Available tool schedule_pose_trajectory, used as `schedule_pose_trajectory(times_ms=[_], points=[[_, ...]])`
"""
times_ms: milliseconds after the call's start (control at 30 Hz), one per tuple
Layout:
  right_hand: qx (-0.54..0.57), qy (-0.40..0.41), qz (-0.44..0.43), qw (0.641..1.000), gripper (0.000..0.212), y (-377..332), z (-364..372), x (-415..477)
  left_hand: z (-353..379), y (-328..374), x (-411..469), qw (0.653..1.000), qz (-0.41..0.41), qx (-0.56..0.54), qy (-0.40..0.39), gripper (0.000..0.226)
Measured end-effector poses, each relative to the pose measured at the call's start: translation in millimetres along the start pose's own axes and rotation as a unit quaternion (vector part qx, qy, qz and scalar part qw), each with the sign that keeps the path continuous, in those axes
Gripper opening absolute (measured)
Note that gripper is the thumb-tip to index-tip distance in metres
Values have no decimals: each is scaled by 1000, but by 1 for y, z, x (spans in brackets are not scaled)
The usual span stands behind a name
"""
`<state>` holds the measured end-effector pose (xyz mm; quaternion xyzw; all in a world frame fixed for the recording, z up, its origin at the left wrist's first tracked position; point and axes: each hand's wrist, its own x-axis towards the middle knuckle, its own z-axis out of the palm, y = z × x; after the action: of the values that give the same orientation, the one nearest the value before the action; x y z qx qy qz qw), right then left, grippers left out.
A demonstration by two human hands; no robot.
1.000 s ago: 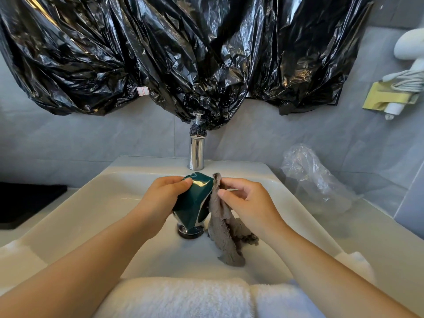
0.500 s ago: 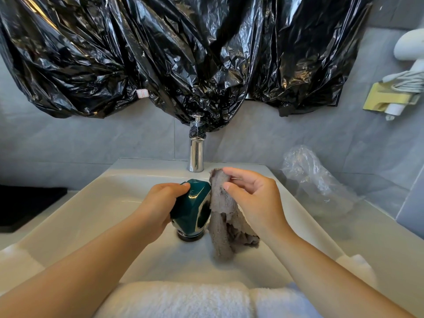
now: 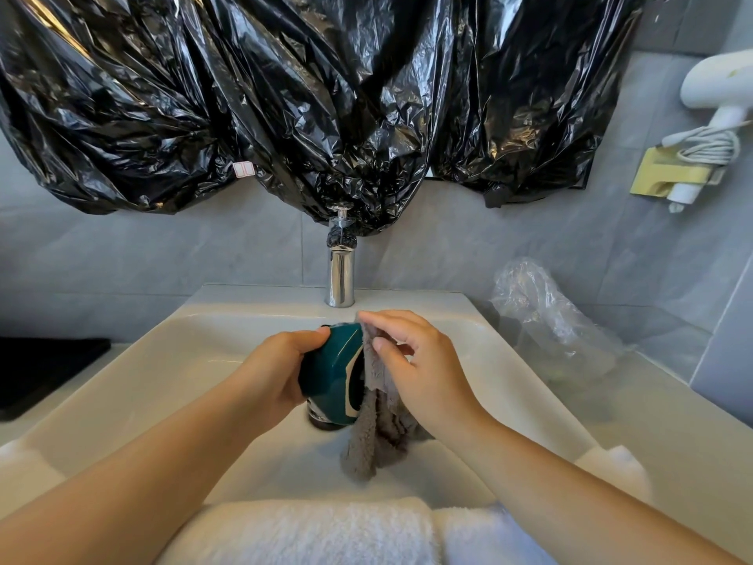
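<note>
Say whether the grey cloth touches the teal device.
Touching: head view shows the right hand pressing the grey cloth against the teal device, no gap.

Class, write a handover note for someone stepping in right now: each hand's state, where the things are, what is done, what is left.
Left hand grips the teal device, held above the sink.
Right hand pinches the grey cloth against the device's right side; the cloth's tail hangs into the basin.
Done: the cloth is on the device near its top edge; how much has been wiped cannot be told.
Left: probably wipe the remaining faces, then set both down.
</note>
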<state>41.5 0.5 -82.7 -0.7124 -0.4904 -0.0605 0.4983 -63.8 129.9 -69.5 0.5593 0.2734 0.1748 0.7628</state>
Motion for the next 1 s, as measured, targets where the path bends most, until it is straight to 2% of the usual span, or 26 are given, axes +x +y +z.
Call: schedule_pose_trajectory(times_ms=[200, 500, 733, 900, 1000], points=[[46, 14, 97, 994, 36, 10, -2, 3, 2, 0, -2, 999, 32, 22, -16, 27], [130, 15, 192, 973, 35, 18, -2, 6, -1, 1, 0, 996, 77, -26, -30, 32], [179, -100, 326, 923, 23, 22, 5, 5, -3, 7, 1, 982, 94, -164, -19, 27], [143, 84, 244, 956, 17, 21, -11, 13, -6, 8, 3, 982, 94, -163, 1, 26], [156, 133, 162, 965, 19, 13, -18, 10, -6, 4, 6, 988, 85, -130, 11, 28]])
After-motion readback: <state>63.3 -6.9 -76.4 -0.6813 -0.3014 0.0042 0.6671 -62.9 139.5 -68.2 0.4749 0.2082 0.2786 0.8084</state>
